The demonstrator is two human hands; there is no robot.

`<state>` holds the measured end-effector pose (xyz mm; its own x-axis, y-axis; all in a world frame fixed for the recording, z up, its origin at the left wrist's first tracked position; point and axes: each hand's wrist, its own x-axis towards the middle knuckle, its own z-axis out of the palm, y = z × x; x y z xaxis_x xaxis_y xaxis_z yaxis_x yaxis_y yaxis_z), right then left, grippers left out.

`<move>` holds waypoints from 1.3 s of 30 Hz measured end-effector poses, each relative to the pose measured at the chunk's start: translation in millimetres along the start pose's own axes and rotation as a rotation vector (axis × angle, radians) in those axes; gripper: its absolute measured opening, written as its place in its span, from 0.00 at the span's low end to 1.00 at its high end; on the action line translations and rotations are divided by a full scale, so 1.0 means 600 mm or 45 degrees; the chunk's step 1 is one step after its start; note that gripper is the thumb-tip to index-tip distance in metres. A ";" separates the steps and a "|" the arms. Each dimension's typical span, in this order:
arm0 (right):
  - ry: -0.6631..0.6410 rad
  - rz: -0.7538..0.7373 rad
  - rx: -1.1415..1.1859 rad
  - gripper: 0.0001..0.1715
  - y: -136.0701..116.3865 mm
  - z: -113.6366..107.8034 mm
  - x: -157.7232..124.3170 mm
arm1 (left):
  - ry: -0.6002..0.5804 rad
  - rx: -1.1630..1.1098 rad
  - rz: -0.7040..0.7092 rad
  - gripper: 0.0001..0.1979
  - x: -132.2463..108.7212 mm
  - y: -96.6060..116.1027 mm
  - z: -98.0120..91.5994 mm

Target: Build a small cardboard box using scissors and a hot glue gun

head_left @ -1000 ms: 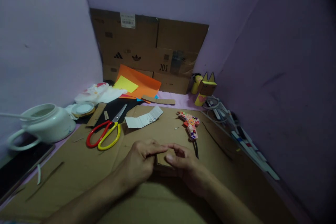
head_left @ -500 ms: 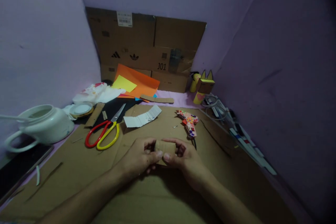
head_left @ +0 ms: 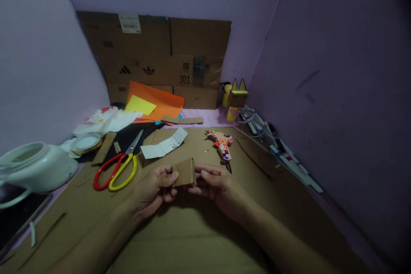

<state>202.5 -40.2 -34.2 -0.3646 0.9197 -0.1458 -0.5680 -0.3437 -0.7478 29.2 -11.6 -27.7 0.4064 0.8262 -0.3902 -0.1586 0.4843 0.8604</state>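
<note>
In the head view, a small folded cardboard box (head_left: 184,173) is held up over the work surface, its right edge turned partly toward me. My left hand (head_left: 157,188) grips its left side, thumb on the front face and fingers behind. At the box's right edge, my right hand (head_left: 215,184) has curled fingers touching the side and lower corner; its thumb lies just off the edge. Beyond my hands lie a flower-patterned glue gun (head_left: 222,143), a bent white-faced card strip (head_left: 165,145) and scissors (head_left: 123,167) with red and yellow handles.
A white pot (head_left: 48,167) stands at the left beside a dark flat device (head_left: 22,218). Orange paper (head_left: 163,102) and a cardboard panel (head_left: 154,51) are at the back. A cardboard animal figure (head_left: 238,99) stands back right, near a coiled cable (head_left: 250,123).
My hands have turned the cardboard box so its right edge shows, and my right thumb has come off its front face. The whole view has shifted, moving the scene leftward.
</note>
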 end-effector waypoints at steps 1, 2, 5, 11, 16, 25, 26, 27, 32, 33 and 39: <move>0.014 -0.010 -0.010 0.22 0.002 0.000 0.000 | 0.027 0.018 0.001 0.21 -0.001 -0.001 0.002; 0.042 -0.025 -0.031 0.22 0.004 -0.001 0.000 | 0.056 0.039 0.012 0.20 -0.001 -0.002 0.005; 0.149 -0.060 -0.148 0.23 0.008 -0.003 0.002 | 0.106 0.086 0.069 0.18 -0.002 -0.011 0.015; 0.234 -0.093 -0.316 0.23 0.010 -0.007 0.003 | -0.009 0.393 0.166 0.18 -0.004 -0.021 0.018; 0.363 -0.197 -0.450 0.19 0.018 -0.002 0.002 | 0.032 0.579 0.281 0.16 -0.014 -0.021 0.024; 0.167 -0.120 -0.361 0.30 0.016 -0.006 0.005 | 0.062 0.249 0.075 0.14 0.006 -0.015 0.017; 0.100 -0.111 -0.330 0.34 0.014 -0.006 0.005 | 0.042 0.216 0.064 0.14 0.009 -0.014 0.014; 0.052 -0.119 -0.325 0.39 0.013 -0.006 0.005 | 0.017 0.186 0.052 0.13 0.010 -0.014 0.011; 0.206 -0.220 -0.527 0.37 0.009 -0.009 0.008 | -0.098 0.166 0.018 0.16 0.002 -0.019 0.014; 0.253 -0.215 -0.518 0.33 0.008 -0.010 0.009 | -0.103 0.179 0.033 0.17 0.000 -0.020 0.015; 0.357 -0.166 -0.438 0.29 0.003 -0.012 0.010 | -0.116 0.262 0.257 0.32 -0.002 -0.021 0.005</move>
<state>204.2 -33.8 -41.2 -0.0655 0.9831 -0.1707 -0.3006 -0.1826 -0.9361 33.2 -19.8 -37.2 0.4659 0.8661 -0.1812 -0.0629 0.2366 0.9696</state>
